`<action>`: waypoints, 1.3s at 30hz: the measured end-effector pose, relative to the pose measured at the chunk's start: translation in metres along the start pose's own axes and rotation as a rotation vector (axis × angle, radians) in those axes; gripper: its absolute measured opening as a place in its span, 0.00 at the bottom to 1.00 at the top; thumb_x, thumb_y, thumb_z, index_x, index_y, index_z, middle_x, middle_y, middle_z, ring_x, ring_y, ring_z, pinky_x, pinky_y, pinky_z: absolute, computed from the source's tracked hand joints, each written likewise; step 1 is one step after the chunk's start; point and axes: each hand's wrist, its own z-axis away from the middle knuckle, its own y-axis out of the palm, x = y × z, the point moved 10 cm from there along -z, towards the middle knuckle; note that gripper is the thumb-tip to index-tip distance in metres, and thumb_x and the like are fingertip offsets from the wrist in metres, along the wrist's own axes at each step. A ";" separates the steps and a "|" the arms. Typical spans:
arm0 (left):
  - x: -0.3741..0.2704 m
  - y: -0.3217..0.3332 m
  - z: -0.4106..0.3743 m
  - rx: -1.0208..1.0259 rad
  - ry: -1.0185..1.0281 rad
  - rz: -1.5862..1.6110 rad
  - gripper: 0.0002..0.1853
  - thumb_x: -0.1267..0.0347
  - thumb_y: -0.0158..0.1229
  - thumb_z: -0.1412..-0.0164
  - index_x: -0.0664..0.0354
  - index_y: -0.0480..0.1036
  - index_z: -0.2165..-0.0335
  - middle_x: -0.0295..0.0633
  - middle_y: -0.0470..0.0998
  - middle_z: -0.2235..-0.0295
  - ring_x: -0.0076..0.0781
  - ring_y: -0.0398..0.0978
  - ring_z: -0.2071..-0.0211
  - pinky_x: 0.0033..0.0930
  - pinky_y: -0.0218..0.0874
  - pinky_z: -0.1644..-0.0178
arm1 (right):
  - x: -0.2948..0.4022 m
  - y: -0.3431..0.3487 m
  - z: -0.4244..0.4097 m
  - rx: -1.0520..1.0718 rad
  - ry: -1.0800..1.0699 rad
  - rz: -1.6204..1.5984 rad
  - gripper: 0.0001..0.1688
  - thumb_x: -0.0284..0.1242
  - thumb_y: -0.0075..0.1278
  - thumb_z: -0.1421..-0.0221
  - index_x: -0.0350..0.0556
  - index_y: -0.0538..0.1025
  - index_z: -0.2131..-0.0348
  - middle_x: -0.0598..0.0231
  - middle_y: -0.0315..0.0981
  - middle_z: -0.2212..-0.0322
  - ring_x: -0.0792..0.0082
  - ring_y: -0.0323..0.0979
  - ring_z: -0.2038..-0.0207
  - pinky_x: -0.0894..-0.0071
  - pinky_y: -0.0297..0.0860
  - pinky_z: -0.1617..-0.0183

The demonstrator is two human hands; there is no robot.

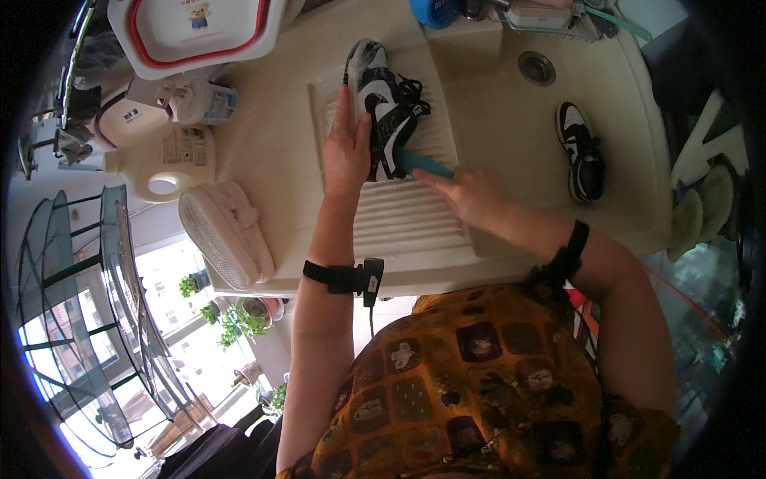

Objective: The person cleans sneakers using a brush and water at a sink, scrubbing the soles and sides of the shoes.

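A black and white sneaker (383, 108) lies on its side on the ribbed washboard (407, 209) of a cream laundry sink, its toe pointing away from me. My left hand (348, 143) holds the sneaker along its sole side, fingers stretched toward the toe. In my right hand (473, 194) is the teal handle (425, 163) of a tool, probably a brush, with its far end at the sneaker's heel; its working end is hidden. Whitish foam or wet residue shows on the toe. A second black and white sneaker (580, 152) lies in the basin to the right.
A pale shoe (226, 233) leans at the left edge near a cream jug (173, 158) and a white tub (209, 103). A red-rimmed white basin (197, 36) stands at the upper left. The drain (537, 68) and a blue object (435, 12) are beyond the washboard.
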 end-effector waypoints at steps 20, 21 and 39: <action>0.022 0.015 0.032 -0.185 -0.310 0.684 0.42 0.57 0.65 0.48 0.71 0.54 0.45 0.50 0.71 0.55 0.37 0.70 0.56 0.31 0.61 0.50 | -0.024 -0.027 -0.018 0.047 0.037 -0.458 0.24 0.35 0.49 0.42 0.70 0.69 0.46 0.52 0.67 0.85 0.64 0.62 0.85 0.69 0.64 0.74; 0.023 0.023 0.037 -0.166 -0.359 0.678 0.41 0.56 0.64 0.47 0.71 0.56 0.45 0.49 0.72 0.55 0.36 0.70 0.56 0.30 0.60 0.50 | -0.024 -0.023 -0.015 0.111 0.048 -0.417 0.24 0.35 0.49 0.42 0.70 0.69 0.46 0.52 0.67 0.85 0.65 0.62 0.85 0.69 0.64 0.73; 0.031 0.021 0.039 -0.227 -0.296 0.278 0.36 0.50 0.58 0.45 0.76 0.66 0.54 0.55 0.77 0.66 0.39 0.74 0.63 0.35 0.63 0.56 | -0.029 -0.032 0.036 0.092 -0.084 -0.373 0.26 0.34 0.50 0.44 0.71 0.67 0.45 0.50 0.70 0.82 0.54 0.70 0.81 0.60 0.67 0.74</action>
